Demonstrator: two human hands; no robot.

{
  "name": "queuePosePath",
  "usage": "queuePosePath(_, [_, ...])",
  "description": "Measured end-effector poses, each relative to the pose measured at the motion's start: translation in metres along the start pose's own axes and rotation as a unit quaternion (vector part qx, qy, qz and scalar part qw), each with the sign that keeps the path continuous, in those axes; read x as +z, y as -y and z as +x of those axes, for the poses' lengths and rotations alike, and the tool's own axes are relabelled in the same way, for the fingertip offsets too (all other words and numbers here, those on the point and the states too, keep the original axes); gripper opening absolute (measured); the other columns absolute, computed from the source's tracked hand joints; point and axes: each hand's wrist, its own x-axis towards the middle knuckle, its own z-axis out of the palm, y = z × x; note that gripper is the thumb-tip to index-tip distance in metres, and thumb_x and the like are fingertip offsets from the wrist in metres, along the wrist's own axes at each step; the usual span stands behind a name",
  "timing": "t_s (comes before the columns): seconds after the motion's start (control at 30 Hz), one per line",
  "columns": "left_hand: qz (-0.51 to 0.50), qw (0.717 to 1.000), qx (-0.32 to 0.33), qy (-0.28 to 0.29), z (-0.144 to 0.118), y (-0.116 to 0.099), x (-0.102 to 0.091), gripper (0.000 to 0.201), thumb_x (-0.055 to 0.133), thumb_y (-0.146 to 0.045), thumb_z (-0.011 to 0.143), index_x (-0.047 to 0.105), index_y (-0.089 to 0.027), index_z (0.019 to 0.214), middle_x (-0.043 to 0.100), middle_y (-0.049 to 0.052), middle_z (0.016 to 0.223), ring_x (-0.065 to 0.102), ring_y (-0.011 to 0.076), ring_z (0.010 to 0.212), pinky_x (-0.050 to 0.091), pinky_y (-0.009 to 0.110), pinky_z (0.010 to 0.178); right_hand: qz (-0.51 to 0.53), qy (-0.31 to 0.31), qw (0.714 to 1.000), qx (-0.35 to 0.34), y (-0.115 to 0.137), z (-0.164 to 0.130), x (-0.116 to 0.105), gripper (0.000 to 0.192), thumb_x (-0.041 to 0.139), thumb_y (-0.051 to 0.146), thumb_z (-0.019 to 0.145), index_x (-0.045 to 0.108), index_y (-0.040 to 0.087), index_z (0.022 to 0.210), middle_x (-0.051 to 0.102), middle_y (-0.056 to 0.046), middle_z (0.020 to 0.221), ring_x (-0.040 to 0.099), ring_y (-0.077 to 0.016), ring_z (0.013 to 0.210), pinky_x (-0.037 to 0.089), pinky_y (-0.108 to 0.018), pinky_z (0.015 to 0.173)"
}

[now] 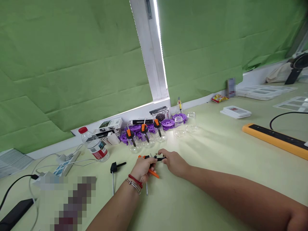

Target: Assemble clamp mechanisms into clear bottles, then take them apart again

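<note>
Clamp [151,159] — pale green table [216,154], green curtains [72,64].

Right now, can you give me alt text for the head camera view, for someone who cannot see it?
Two bare hands meet over a pale green table: the left hand and right hand both grip a small orange-and-black bar clamp. Behind them stand clear glass jars, three with similar clamps on them, beside purple plastic discs; a red-capped water bottle stands to the left.
</note>
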Motion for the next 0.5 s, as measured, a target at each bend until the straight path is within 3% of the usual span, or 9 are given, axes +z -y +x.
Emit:
queuePosePath(0.13, [0.005,1.000,0.005,0.003,-0.003,-0.002,-0.001,0.021,0.068,-0.012,0.058,0.050,-0.014,0.048,0.050,-0.003,0.044,0.039,0.0056,0.034,0.042,0.022,0.037,0.014,-0.007,1.000,0.011,-0.001,0.001,0.002,0.031,0.042,0.010,0.081,0.047,0.021,0.109,0.055,0.001,0.070,0.047,-0.0129,0.060,0.030,-0.022,0.056])
queuePosePath(0.5, [-0.005,0.998,0.046,0.032,-0.014,0.001,-0.013,0.017,0.068,-0.018,0.058,0.053,-0.014,0.052,0.050,-0.003,0.047,0.040,0.0055,0.036,0.041,0.022,0.041,-0.009,0.011,1.000,0.009,0.005,-0.005,-0.010,0.019,0.045,0.016,0.082,0.062,0.018,0.090,0.056,-0.001,0.066,0.044,-0.0117,0.056,0.030,-0.023,0.054])
